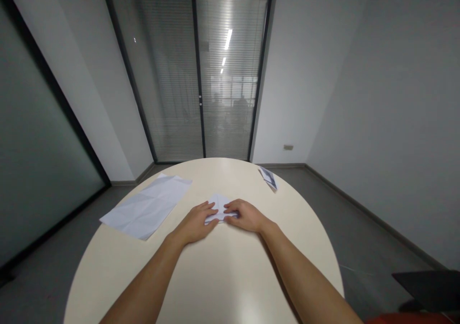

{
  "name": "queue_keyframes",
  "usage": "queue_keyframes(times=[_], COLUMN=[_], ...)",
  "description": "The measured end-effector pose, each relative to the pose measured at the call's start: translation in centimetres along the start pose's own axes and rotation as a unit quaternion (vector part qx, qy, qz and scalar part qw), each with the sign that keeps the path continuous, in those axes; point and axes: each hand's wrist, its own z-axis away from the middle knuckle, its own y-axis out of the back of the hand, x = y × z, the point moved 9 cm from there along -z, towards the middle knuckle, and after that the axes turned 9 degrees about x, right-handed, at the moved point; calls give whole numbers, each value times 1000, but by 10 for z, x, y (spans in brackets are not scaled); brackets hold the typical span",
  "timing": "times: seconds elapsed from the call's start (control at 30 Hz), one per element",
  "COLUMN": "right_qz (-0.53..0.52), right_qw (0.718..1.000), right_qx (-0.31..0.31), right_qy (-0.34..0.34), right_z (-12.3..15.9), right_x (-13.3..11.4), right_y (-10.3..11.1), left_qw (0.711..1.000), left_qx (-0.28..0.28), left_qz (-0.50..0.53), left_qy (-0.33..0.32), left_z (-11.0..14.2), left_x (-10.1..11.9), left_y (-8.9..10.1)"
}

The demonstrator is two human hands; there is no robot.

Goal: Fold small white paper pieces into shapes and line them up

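Note:
A small piece of folded white paper (218, 201) lies on the table in front of me, with creases on its top and layers along its near edge. My left hand (197, 223) is on its left side, fingertips over the top and thumb at the near edge. From the other side, my right hand (247, 216) grips the paper's right part with curled fingers and thumb. Both hands partly cover the paper's sides.
The round cream table (223, 271) carries a large creased white sheet (147, 206) on the left. A folded paper piece with dark printing (269, 178) lies near the far right edge. Beyond stands a glass door with blinds (197, 75). A dark flat object (431, 288) shows at lower right.

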Motion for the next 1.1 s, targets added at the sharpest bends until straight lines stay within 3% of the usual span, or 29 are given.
queue_keyframes(times=[0.4,0.67,0.93,1.1], right_qz=[17,55,96,137], right_qw=[999,998,992,989], right_qx=[-25,-17,11,42], right_qy=[-15,-39,-85,-26], right_z=[-5,-5,-5,-9], right_x=[-9,3,15,0], right_y=[3,3,9,15], left_qw=[1000,998,997,997], left_qx=[-1,43,44,48], left_qz=[20,27,-13,-4], left_qy=[15,29,57,62], left_z=[-2,-5,-4,-5], left_x=[0,1,-6,-8], left_y=[3,13,13,10])
